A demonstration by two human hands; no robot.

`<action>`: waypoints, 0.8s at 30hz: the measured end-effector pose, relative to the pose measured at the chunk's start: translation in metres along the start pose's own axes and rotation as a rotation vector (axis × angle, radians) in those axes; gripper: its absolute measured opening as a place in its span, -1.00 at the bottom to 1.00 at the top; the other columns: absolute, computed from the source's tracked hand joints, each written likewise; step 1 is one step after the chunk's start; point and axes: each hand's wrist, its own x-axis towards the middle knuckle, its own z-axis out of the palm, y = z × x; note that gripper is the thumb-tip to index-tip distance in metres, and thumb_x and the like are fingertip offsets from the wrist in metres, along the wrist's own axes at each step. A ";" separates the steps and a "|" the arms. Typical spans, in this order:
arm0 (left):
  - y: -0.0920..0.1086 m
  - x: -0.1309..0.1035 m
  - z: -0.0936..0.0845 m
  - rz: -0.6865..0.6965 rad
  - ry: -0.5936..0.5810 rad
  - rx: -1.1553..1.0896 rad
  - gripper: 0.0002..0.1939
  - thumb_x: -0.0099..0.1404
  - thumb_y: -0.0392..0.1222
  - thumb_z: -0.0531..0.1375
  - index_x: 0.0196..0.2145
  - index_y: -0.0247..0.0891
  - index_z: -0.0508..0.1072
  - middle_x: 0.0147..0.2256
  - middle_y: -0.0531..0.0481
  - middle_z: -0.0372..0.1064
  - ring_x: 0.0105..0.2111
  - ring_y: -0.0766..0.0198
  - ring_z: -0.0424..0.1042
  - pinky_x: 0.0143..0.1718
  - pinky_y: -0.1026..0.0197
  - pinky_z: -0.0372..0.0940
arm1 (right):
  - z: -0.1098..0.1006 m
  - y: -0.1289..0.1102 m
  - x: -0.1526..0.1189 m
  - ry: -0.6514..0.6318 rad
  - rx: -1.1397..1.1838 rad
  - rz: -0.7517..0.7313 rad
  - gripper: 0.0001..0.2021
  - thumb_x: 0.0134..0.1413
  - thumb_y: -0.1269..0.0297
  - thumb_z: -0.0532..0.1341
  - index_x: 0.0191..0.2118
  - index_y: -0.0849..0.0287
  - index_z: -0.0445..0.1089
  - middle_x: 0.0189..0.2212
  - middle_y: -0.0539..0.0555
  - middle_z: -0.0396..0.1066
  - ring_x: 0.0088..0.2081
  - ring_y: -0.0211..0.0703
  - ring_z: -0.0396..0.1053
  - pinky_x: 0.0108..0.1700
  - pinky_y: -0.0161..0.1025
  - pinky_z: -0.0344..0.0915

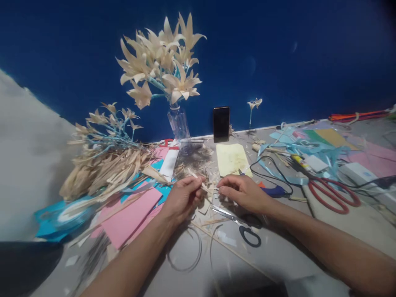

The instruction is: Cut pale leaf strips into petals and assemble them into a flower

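Observation:
My left hand [187,193] is closed, thumb and fingertips pinching a small pale piece of dried husk [205,189]. Just to its right is my right hand [243,190], its thumb and forefinger curled close together; whatever lies between them is too small to make out. A gap separates the two hands, with pale scraps below them. Black-handled scissors [250,237] lie on the table beneath my right wrist, blades pointing toward my left hand. Beyond the hands lies a yellow sheet [232,156] with bits on it.
Pale husk flowers stand in a clear bottle [179,123]; smaller flowers [113,123] lie left over dried husks [105,169]. Pink paper [133,216] sits nearby. A phone [221,123] leans on the blue wall. Rightward are a blue glue gun [274,191], red-handled scissors [329,196] and ribbon [332,159].

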 end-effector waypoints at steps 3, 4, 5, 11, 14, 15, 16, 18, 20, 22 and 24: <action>-0.012 -0.003 0.008 0.030 0.038 0.083 -0.67 -0.03 -0.19 0.47 -0.31 -0.38 0.54 -0.63 0.08 0.31 -0.64 0.47 0.25 -0.60 0.44 0.13 | 0.008 0.002 0.000 -0.009 0.083 0.048 -0.80 0.03 0.20 0.28 -0.27 0.22 0.51 -0.44 0.00 0.48 -0.47 -0.27 0.30 -0.42 -0.35 0.18; -0.014 -0.004 0.010 0.039 0.045 0.101 -0.66 -0.05 -0.21 0.47 -0.31 -0.38 0.54 -0.62 0.07 0.35 -0.63 0.46 0.29 -0.58 0.43 0.16 | 0.011 0.003 0.000 -0.020 0.109 0.069 -0.82 -0.01 0.22 0.30 -0.31 0.22 0.50 -0.47 -0.01 0.45 -0.48 -0.28 0.28 -0.44 -0.36 0.16; -0.016 -0.005 0.011 0.044 0.046 0.114 -0.66 -0.05 -0.23 0.47 -0.30 -0.38 0.55 -0.60 0.05 0.38 -0.62 0.45 0.31 -0.56 0.42 0.19 | 0.013 0.004 0.000 -0.036 0.134 0.088 -0.84 -0.03 0.24 0.31 -0.36 0.23 0.49 -0.51 -0.02 0.43 -0.50 -0.29 0.27 -0.46 -0.37 0.14; -0.017 -0.011 0.019 0.101 -0.003 0.197 -0.64 -0.05 -0.28 0.44 -0.24 -0.35 0.54 -0.50 0.02 0.46 -0.56 0.36 0.42 -0.51 0.34 0.27 | 0.013 0.007 0.001 -0.119 0.238 0.148 -0.81 0.02 0.23 0.24 -0.46 0.25 0.47 -0.60 -0.03 0.39 -0.58 -0.33 0.24 -0.52 -0.38 0.12; -0.015 -0.014 0.022 0.148 0.017 0.259 -0.68 -0.05 -0.31 0.41 -0.28 -0.36 0.52 -0.54 0.06 0.43 -0.56 0.35 0.42 -0.50 0.32 0.27 | 0.011 0.007 0.001 -0.130 0.174 0.137 -0.83 0.05 0.28 0.22 -0.42 0.25 0.50 -0.66 -0.06 0.34 -0.60 -0.33 0.24 -0.52 -0.39 0.13; -0.015 -0.014 0.023 0.149 0.021 0.270 -0.69 -0.05 -0.32 0.40 -0.29 -0.36 0.52 -0.55 0.07 0.41 -0.57 0.35 0.41 -0.50 0.32 0.27 | 0.011 0.008 0.001 -0.126 0.154 0.136 -0.84 0.05 0.30 0.21 -0.42 0.25 0.50 -0.66 -0.06 0.35 -0.60 -0.33 0.25 -0.51 -0.39 0.13; -0.015 -0.014 0.023 0.146 0.021 0.276 -0.70 -0.05 -0.32 0.39 -0.29 -0.36 0.51 -0.56 0.08 0.40 -0.58 0.36 0.39 -0.51 0.32 0.27 | 0.011 0.008 0.001 -0.118 0.135 0.133 -0.85 0.05 0.31 0.21 -0.43 0.24 0.49 -0.64 -0.05 0.38 -0.59 -0.32 0.26 -0.51 -0.39 0.14; -0.016 -0.013 0.022 0.133 0.016 0.284 -0.72 -0.04 -0.33 0.37 -0.31 -0.36 0.50 -0.58 0.10 0.38 -0.60 0.40 0.36 -0.53 0.34 0.24 | 0.011 0.009 0.001 -0.101 0.090 0.118 -0.85 0.05 0.32 0.20 -0.46 0.24 0.47 -0.58 -0.01 0.44 -0.56 -0.31 0.30 -0.50 -0.39 0.15; -0.017 -0.012 0.022 0.109 0.009 0.283 -0.74 -0.04 -0.33 0.37 -0.33 -0.36 0.48 -0.59 0.11 0.36 -0.62 0.42 0.33 -0.55 0.35 0.20 | 0.010 0.010 0.001 -0.095 0.057 0.102 -0.85 0.05 0.33 0.19 -0.46 0.23 0.46 -0.54 0.02 0.47 -0.53 -0.30 0.31 -0.49 -0.39 0.16; -0.017 -0.012 0.021 0.078 -0.008 0.267 -0.73 -0.04 -0.32 0.37 -0.33 -0.35 0.46 -0.59 0.11 0.37 -0.62 0.41 0.34 -0.55 0.35 0.20 | 0.009 0.011 0.001 -0.123 0.078 0.103 -0.85 0.06 0.33 0.19 -0.46 0.23 0.45 -0.54 0.02 0.47 -0.54 -0.30 0.30 -0.49 -0.39 0.15; -0.018 -0.012 0.020 0.076 -0.034 0.249 -0.69 -0.02 -0.31 0.38 -0.27 -0.34 0.46 -0.56 0.08 0.40 -0.58 0.36 0.39 -0.51 0.31 0.24 | 0.009 0.012 0.002 -0.138 0.143 0.127 -0.84 0.05 0.33 0.19 -0.47 0.24 0.44 -0.56 0.00 0.45 -0.56 -0.32 0.28 -0.50 -0.39 0.15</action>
